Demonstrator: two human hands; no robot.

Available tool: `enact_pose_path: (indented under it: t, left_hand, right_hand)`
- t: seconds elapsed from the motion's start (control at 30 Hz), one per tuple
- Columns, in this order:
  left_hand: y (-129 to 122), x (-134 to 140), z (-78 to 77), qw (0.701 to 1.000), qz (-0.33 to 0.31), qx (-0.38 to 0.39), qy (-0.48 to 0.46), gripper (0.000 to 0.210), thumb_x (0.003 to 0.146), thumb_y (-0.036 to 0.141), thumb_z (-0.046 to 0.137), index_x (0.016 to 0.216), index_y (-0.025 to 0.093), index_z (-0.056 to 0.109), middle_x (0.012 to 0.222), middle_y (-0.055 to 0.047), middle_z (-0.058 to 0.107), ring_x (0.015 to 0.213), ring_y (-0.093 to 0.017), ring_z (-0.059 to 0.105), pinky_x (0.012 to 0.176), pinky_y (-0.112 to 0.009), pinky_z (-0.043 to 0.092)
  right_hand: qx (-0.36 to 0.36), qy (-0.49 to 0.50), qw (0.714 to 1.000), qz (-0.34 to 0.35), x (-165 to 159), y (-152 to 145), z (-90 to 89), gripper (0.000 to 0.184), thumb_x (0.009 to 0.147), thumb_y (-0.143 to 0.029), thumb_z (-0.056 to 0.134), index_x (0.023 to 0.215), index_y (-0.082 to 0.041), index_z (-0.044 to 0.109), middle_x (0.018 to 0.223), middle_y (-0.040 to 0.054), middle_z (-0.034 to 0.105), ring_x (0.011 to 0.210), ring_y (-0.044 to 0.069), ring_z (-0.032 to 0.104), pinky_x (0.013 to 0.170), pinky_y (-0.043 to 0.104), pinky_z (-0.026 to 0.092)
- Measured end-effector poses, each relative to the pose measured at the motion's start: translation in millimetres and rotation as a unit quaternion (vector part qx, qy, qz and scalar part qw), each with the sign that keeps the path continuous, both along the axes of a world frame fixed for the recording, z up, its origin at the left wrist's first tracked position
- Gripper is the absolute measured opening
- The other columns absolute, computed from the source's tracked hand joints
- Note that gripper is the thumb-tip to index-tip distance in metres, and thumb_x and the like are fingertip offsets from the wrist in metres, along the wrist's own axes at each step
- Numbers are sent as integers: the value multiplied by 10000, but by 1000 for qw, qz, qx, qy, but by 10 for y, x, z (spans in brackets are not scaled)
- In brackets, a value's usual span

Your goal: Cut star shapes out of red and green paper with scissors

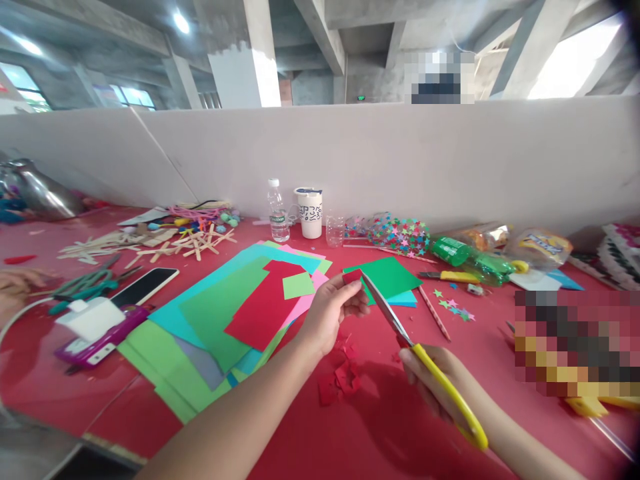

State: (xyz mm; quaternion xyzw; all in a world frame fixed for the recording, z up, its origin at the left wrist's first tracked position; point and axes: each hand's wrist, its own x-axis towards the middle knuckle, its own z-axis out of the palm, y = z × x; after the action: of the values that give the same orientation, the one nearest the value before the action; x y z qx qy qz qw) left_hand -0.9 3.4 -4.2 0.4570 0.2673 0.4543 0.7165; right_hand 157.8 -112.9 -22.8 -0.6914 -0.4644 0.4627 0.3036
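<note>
Pinched in my left hand (336, 310) is a small piece of red paper (352, 276). My right hand (445, 380) grips yellow-handled scissors (425, 363), whose metal blades point up and left, their tips close to the red paper. Whether the blades touch the paper I cannot tell. Red paper scraps (343, 381) lie on the table below my hands. Left of my left hand, a red sheet (265, 310) and a small light green square (298, 286) rest on a stack of coloured paper. Behind the blades lies a green sheet (395, 277) over blue paper.
Along the back stand a water bottle (279, 217) and a white cup (310, 217). Craft sticks (195, 241), a phone (147, 285) and a purple power strip (103, 347) lie left. Star confetti (453, 308), a pencil (434, 312) and a green bottle (487, 267) lie right. Another person's hand (17, 290) shows far left.
</note>
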Motion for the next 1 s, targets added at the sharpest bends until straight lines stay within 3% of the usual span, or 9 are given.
enact_pose_path:
  t: [0.27, 0.4, 0.6, 1.0]
  left_hand:
    - [48, -13, -12, 998, 59, 20, -8, 144, 772, 288, 642, 724, 162, 591, 643, 17, 630, 525, -88, 588, 527, -204, 438]
    - [38, -18, 2, 995, 76, 60, 10, 156, 777, 291, 626, 701, 161, 585, 624, 20, 611, 515, -83, 563, 521, -208, 420]
    - [15, -17, 22, 993, 68, 86, 42, 162, 779, 304, 615, 703, 168, 572, 597, 21, 599, 510, -96, 551, 530, -225, 423]
    - [1, -28, 68, 990, 65, 103, 73, 159, 769, 314, 613, 708, 170, 585, 588, 20, 585, 511, -100, 535, 527, -229, 422]
  right_hand:
    - [-18, -7, 999, 31, 38, 25, -67, 502, 764, -682, 489, 591, -212, 446, 309, -83, 386, 262, 66, 334, 313, 173, 243]
    - [15, -8, 999, 29, 39, -11, -50, 551, 762, -737, 429, 629, -205, 484, 340, -77, 408, 290, 70, 345, 338, 183, 270]
    - [20, 9, 996, 87, 66, -47, 15, 679, 703, -832, 364, 719, -179, 550, 380, -64, 432, 340, 89, 404, 382, 203, 324]
    - [15, 11, 995, 102, 79, -51, 72, 725, 683, -859, 333, 743, -172, 557, 414, -61, 433, 355, 91, 400, 385, 207, 323]
